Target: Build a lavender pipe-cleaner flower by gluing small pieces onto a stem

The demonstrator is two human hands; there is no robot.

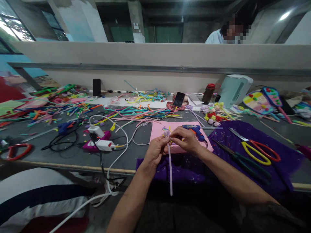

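Note:
A lilac pipe-cleaner flower (166,133) is pinched between the fingers of my left hand (156,150), its long fuzzy stem (170,174) hanging down past the table edge. From the other side, my right hand (186,139) closes its thumb and fingertips at the base of the flower, touching my left fingertips. Exactly what the right fingertips grip is partly hidden. Beneath both hands lies a pink foam board (157,127). A blue glue gun (198,131) rests on the board just beyond my right hand.
To the right, red-and-yellow-handled scissors (259,152) and dark pliers (239,158) lie on a purple cloth (286,158). A power strip (97,144) with trailing cables sits left. Loose pipe cleaners (148,113), a phone (179,99), a bottle (209,94) and a kettle (235,90) stand behind.

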